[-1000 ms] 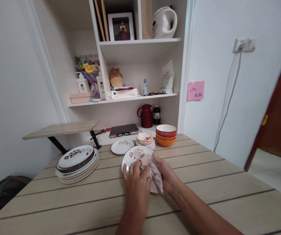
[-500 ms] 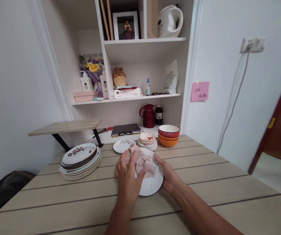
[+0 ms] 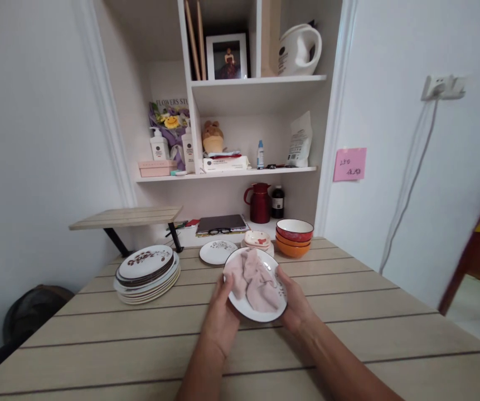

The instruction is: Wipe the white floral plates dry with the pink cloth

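Holding, left side: the left hand (image 3: pixel 223 314) grips the rim of a flowered plate (image 3: pixel 260 317), thumb over the edge beside the cloth; its other fingers are mostly hidden, so I cannot tell how far they curl.
Holding, right side: the right hand (image 3: pixel 297 306) is closed on the opposite rim, thumb on top, remaining fingers mostly out of sight behind the plate.
Flowered plate: between both hands, near the table's middle, face up and tilted toward the person; whether its underside touches the wood cannot be told.
Cloth: a pink cloth (image 3: pixel 260 284) lies crumpled across the plate, covering most of its face.
Progress: this plate seems unfinished, since the cloth is on it; how much is wiped does not show.
Other crockery: a lone plate (image 3: pixel 218 252) lies just beyond, small dishes (image 3: pixel 257 239) beside it, stacked bowls (image 3: pixel 294 239) to the right, a plate stack (image 3: pixel 148 275) to the left; which are done and which are left, I cannot tell.
Table: pale planks with dark seams (image 3: pixel 348 345), a raised wooden stand (image 3: pixel 126 217) at the back left.
Shelves: a red jug (image 3: pixel 260 203) and dark bottle (image 3: pixel 277 202) low down, a framed picture (image 3: pixel 228 57) high up.
Wall: white, with a pink note (image 3: pixel 349 164) and a socket (image 3: pixel 436 87) at right.
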### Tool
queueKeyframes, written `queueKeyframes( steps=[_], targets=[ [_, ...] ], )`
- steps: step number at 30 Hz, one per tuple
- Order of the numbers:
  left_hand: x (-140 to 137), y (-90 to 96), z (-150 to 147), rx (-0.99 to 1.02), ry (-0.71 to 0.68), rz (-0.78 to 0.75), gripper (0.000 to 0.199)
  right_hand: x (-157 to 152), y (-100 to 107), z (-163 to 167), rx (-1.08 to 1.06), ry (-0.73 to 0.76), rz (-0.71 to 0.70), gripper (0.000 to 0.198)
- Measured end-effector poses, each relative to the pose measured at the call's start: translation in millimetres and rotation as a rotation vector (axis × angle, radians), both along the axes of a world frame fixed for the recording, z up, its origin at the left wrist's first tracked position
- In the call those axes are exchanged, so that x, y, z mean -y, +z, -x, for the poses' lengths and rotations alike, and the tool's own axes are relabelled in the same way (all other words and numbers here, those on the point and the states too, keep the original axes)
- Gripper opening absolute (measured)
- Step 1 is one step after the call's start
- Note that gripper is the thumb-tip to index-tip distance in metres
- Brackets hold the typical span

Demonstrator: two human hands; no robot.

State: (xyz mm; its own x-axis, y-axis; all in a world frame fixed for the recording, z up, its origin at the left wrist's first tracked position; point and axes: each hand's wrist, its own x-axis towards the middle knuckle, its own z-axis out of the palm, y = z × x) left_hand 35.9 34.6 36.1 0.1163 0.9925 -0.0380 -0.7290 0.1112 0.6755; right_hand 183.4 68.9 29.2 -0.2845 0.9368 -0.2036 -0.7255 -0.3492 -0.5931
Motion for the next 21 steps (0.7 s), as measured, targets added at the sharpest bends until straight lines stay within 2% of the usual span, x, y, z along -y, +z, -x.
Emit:
queueKeyframes(
  steps=[2,4,7,9,12,14,15,17,19,21],
  targets=[
    [0,-4.3,-3,0.023,-0.086,0.027,0.063,-1,-2,0,0.026,0.029,0.019,0.050],
    [-2,-11.0,-4,0.034,-0.114,0.069,0.054,-2,-6,1,0.111,0.049,0.059,0.050],
    [-10,-23.2,-3,0.094,-0.116,0.141,0.051,-4,-10,1,0.317,-0.048,0.002,0.051],
    [-15,-30.3,0,0.131,-0.083,0.171,0.051,-6,-10,-3,0.558,-0.221,-0.173,0.057],
    [-21,-37.4,4,0.130,-0.013,0.181,0.053,-8,-3,-15,0.955,-0.579,-0.536,0.068],
    [-23,-40.2,5,0.117,0.036,0.191,0.054,-6,3,-22,1.087,-0.705,-0.703,0.062],
    [-23,-41.3,5,0.120,0.057,0.196,0.055,-4,7,-24,1.112,-0.688,-0.738,0.058],
    [-23,-42.6,5,0.142,0.065,0.190,0.054,1,10,-22,1.131,-0.516,-0.770,0.053],
    [-22,-42.4,5,0.159,0.022,0.160,0.050,8,9,-13,1.181,-0.297,-0.804,0.052],
    [-20,-40.3,4,0.151,-0.052,0.116,0.046,13,5,0,1.290,-0.158,-0.863,0.052]
  ],
)
